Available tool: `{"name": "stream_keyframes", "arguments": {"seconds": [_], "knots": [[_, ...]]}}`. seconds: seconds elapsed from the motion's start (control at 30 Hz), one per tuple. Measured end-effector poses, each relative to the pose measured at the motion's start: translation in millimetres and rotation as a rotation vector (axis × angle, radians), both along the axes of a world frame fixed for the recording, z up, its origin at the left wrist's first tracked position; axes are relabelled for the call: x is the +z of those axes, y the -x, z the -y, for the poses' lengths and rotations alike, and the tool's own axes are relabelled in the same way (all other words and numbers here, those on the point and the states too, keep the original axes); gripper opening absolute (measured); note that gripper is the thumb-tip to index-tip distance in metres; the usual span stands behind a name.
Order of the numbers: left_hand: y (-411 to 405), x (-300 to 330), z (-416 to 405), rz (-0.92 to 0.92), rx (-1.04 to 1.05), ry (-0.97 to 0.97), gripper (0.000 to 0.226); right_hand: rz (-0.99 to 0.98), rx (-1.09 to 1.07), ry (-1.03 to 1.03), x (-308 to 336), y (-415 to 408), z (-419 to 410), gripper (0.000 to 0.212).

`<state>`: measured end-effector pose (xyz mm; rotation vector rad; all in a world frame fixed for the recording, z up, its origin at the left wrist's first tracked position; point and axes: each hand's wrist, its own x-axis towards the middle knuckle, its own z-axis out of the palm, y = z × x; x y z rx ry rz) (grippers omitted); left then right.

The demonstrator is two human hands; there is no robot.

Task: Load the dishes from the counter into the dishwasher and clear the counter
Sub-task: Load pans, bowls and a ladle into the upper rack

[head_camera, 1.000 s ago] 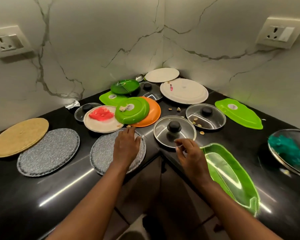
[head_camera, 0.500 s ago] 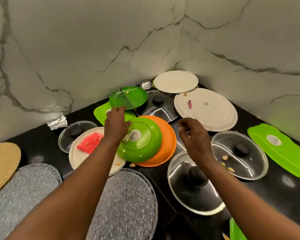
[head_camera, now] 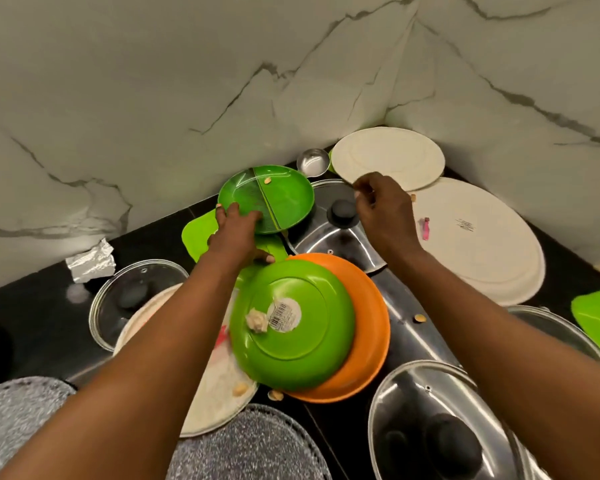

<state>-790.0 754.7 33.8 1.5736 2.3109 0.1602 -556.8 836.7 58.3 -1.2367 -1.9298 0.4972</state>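
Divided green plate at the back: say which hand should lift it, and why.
Left. The left hand already lies on the divided green plate at its near rim; the right hand is curled over the steel lid beside it.

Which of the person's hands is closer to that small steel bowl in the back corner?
The right. The right hand is curled just in front of and to the right of the small steel bowl; the left hand rests on the divided green plate, farther to the left.
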Motion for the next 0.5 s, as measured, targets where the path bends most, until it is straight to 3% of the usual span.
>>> {"name": "stream_keyframes", "arguments": {"seconds": [0.27,0.5], "knots": [[-0.4,-1.5,-1.4,0.068,0.034,0.004,0.096,0.365,-0.058,0.191,2.8,74.6,-89.4,0.039],[-3.8,2.9,-4.1,0.089,0.072,0.045,0.096,0.469,-0.08,0.362,-22.5,122.6,-141.2,0.05]]}}
